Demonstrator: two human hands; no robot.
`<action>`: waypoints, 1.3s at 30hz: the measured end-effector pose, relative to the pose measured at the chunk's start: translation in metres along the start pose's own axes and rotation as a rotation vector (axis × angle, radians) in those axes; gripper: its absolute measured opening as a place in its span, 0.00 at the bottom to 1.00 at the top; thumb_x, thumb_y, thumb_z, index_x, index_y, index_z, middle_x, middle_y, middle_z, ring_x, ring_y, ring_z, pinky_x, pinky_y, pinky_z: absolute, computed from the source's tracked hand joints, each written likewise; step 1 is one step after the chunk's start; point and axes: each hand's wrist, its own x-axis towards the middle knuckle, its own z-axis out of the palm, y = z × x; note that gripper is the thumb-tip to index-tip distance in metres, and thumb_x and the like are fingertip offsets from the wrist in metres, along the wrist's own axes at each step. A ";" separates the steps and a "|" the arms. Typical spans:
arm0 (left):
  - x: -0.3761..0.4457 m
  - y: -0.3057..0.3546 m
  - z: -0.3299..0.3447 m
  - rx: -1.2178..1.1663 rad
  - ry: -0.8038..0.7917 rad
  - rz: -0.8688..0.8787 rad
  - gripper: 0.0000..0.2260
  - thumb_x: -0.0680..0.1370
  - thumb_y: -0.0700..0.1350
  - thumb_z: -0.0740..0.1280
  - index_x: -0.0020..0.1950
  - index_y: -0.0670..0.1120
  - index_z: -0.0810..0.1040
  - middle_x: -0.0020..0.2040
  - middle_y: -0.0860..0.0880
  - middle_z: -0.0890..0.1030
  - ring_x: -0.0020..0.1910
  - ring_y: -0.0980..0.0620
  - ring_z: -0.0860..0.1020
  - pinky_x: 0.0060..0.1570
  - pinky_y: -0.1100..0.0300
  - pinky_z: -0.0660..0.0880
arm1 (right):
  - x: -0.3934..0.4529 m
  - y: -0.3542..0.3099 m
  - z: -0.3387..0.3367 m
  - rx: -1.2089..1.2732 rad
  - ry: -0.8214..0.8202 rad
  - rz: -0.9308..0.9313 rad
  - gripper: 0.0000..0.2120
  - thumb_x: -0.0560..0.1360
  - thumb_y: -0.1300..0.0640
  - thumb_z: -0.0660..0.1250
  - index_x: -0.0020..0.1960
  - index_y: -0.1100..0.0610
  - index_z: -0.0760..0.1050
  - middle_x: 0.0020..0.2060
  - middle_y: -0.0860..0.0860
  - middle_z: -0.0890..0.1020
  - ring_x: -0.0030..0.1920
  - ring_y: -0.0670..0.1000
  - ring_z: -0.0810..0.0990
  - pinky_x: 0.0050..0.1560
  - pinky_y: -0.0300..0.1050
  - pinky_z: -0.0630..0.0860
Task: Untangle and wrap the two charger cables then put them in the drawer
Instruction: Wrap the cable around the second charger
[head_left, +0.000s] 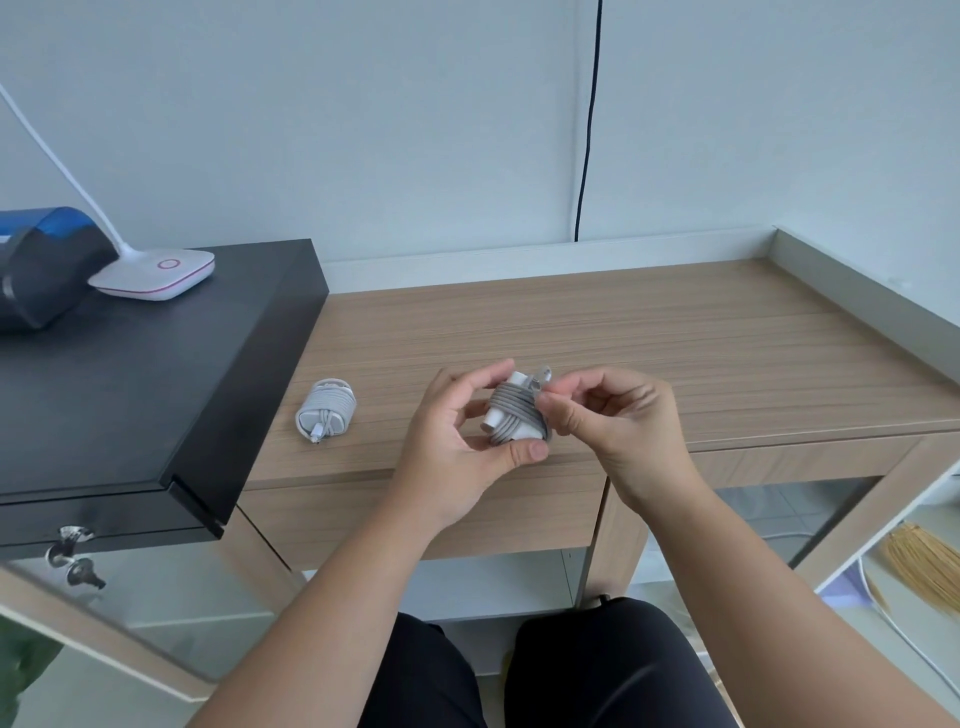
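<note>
Both hands meet over the table's front edge: the left hand (457, 441) grips the wrapped charger (514, 413), the right hand (602, 415) pinches its cable end (plug tip up). One finished charger bundle (326, 410) lies on the table (675, 343), left, nearer the left hand.

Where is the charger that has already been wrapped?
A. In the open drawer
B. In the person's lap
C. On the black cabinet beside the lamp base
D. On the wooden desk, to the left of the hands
D: the wrapped charger lies on the wooden desk, apart from the left hand and right hand, which hold the second charger.
</note>
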 end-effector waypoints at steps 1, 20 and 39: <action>-0.001 -0.001 0.000 -0.015 0.020 0.008 0.32 0.60 0.46 0.82 0.63 0.54 0.78 0.59 0.51 0.75 0.58 0.51 0.80 0.47 0.61 0.79 | 0.001 0.001 0.000 -0.045 0.004 -0.012 0.05 0.67 0.70 0.73 0.40 0.64 0.80 0.32 0.53 0.83 0.33 0.48 0.81 0.38 0.39 0.78; -0.008 -0.009 -0.005 -0.196 0.040 0.021 0.16 0.70 0.39 0.75 0.50 0.53 0.74 0.64 0.43 0.77 0.55 0.48 0.82 0.44 0.56 0.79 | -0.001 0.005 0.006 0.017 -0.023 0.099 0.03 0.74 0.68 0.67 0.46 0.62 0.78 0.40 0.52 0.83 0.43 0.48 0.81 0.48 0.40 0.77; -0.009 -0.014 -0.020 -0.004 -0.029 0.074 0.20 0.69 0.45 0.76 0.60 0.53 0.80 0.60 0.47 0.79 0.58 0.43 0.79 0.50 0.37 0.79 | 0.008 -0.008 0.004 -0.229 -0.110 0.156 0.01 0.74 0.66 0.69 0.45 0.64 0.80 0.33 0.56 0.81 0.36 0.49 0.79 0.36 0.36 0.74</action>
